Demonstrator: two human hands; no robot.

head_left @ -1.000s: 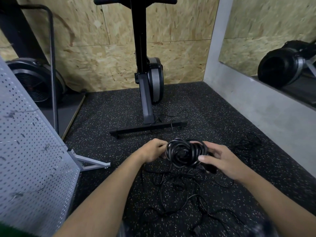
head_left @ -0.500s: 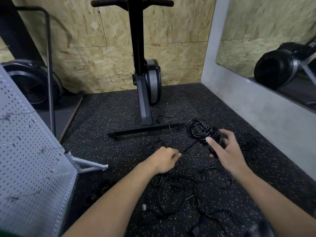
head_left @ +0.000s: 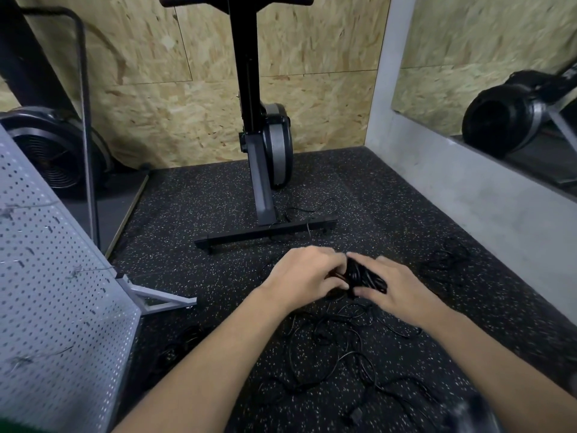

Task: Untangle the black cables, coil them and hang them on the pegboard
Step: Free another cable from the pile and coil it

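Note:
A coiled bundle of black cable (head_left: 363, 275) sits between both hands above the speckled floor. My left hand (head_left: 304, 275) grips its left side with curled fingers. My right hand (head_left: 398, 287) wraps around its right side, thumb over the coil. Much of the bundle is hidden by the fingers. A loose tangle of black cables (head_left: 338, 348) lies on the floor below the hands, with a plug end (head_left: 356, 412) near the bottom. The grey pegboard (head_left: 46, 307) leans at the left, with a few hooks on it.
An exercise machine (head_left: 265, 157) stands straight ahead, its base bar (head_left: 265, 234) just beyond the hands. Another small cable pile (head_left: 449, 256) lies at the right near the concrete wall (head_left: 487, 207). A fan wheel (head_left: 53, 151) and a metal frame stand at the back left.
The right hand brought the coil back down and left from its raised spot. The left hand moved up from the floor and closed on the coil again.

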